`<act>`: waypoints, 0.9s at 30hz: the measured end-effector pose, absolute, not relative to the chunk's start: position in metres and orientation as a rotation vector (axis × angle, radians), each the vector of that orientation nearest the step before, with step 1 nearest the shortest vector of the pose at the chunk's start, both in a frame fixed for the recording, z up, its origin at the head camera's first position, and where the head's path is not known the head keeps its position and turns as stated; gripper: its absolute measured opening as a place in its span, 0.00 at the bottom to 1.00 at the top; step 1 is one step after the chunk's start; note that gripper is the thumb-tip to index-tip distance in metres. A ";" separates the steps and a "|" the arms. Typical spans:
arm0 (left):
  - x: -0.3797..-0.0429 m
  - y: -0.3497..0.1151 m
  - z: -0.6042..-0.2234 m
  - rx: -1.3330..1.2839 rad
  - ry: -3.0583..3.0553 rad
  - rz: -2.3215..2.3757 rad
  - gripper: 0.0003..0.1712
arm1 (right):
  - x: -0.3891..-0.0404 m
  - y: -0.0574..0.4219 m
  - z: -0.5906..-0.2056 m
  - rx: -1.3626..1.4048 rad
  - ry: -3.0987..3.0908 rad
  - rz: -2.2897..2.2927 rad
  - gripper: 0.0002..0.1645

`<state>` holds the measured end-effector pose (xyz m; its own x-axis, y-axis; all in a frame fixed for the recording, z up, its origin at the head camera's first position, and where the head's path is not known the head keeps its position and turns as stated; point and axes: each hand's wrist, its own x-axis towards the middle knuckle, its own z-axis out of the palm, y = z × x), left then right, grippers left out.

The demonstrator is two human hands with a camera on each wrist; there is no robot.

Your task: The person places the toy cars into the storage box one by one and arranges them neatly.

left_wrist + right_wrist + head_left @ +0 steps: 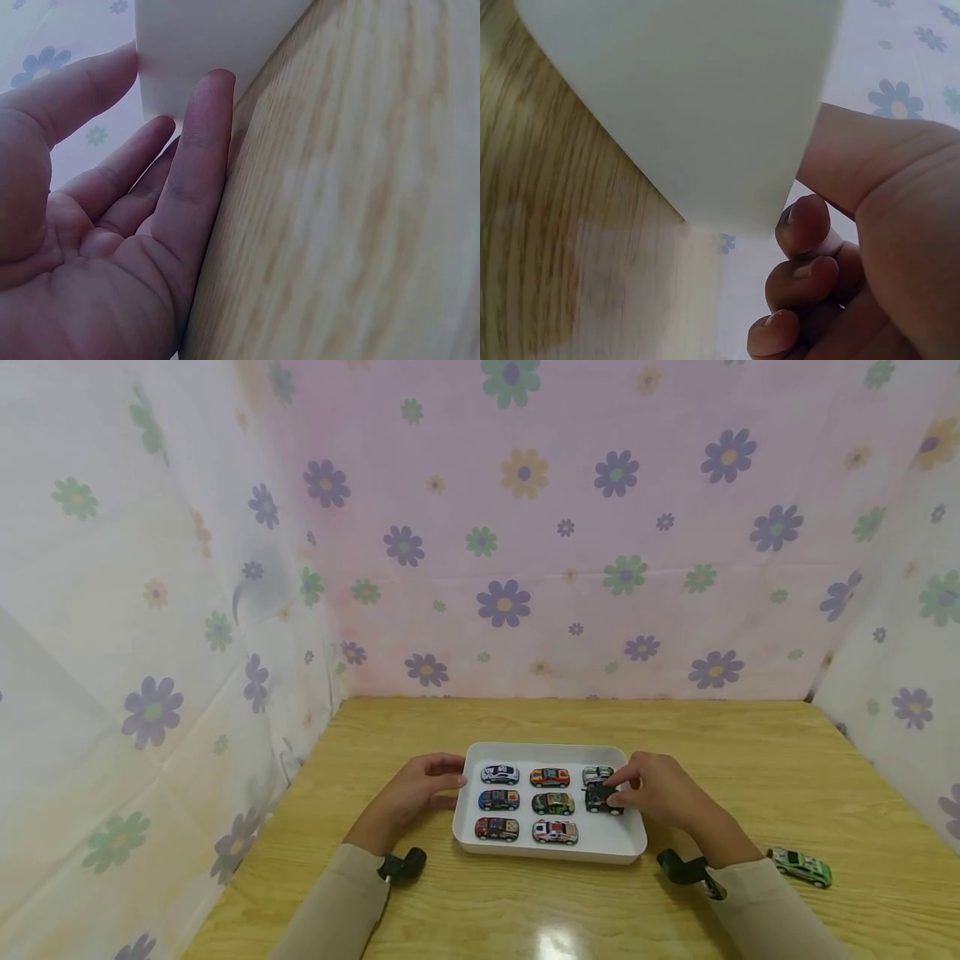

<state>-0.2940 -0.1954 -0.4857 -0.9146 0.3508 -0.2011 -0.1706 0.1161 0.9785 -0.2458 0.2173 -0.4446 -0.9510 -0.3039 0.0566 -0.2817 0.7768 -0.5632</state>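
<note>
A white tray (551, 852) stands on the table, holding several toy cars in short columns. Over its right side, my right hand (663, 785) pinches a black toy car (602, 799) between thumb and fingers, just in front of a white and green toy car (597, 773). My left hand (416, 789) is at the tray's left wall, fingers loosely extended and fingertips against it. In the left wrist view, the fingers (196, 142) lie close to the wall's outside. The right wrist view shows the tray wall (697, 112) hiding the pinched car.
A green toy car (801, 867) lies on the wooden table (465, 910), beside my right sleeve. Inside the tray are a white car (500, 774), a blue car (498, 800) and other cars. Flowered cloth (555, 552) closes off the back and sides.
</note>
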 end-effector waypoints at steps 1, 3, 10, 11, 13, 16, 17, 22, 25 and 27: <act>-0.294 -0.195 -0.485 0.176 2.018 1.853 0.27 | -0.246 0.217 -0.444 -0.472 2.924 -0.918 0.14; -0.295 -0.194 -0.485 0.175 2.028 1.845 0.27 | -0.245 0.217 -0.444 -0.454 2.913 -0.924 0.14; -0.296 -0.194 -0.486 0.161 2.024 1.855 0.27 | -0.245 0.215 -0.442 -0.442 2.920 -0.907 0.14; -0.296 -0.194 -0.486 0.160 2.026 1.854 0.27 | -0.245 0.215 -0.442 -0.446 2.919 -0.900 0.14; -0.296 -0.194 -0.486 0.156 2.028 1.853 0.27 | -0.245 0.214 -0.441 -0.421 2.909 -0.896 0.14; -0.296 -0.194 -0.485 0.160 2.027 1.853 0.27 | -0.245 0.214 -0.441 -0.411 2.902 -0.888 0.15; -0.296 -0.194 -0.485 0.164 2.027 1.853 0.27 | -0.244 0.214 -0.440 -0.415 2.902 -0.886 0.15; -0.295 -0.194 -0.485 0.170 2.031 1.853 0.27 | -0.244 0.214 -0.440 -0.421 2.901 -0.872 0.15; -0.295 -0.195 -0.485 0.165 2.033 1.852 0.27 | -0.244 0.214 -0.439 -0.422 2.899 -0.869 0.15; -0.295 -0.195 -0.485 0.161 2.037 1.847 0.27 | -0.243 0.214 -0.439 -0.417 2.892 -0.880 0.15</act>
<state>-0.2949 -0.1947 -0.4850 -0.9195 0.3362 -0.2036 -0.1699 0.1271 0.9772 -0.2430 0.2137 -0.4385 -0.9587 -0.2843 -0.0066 -0.2325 0.7969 -0.5576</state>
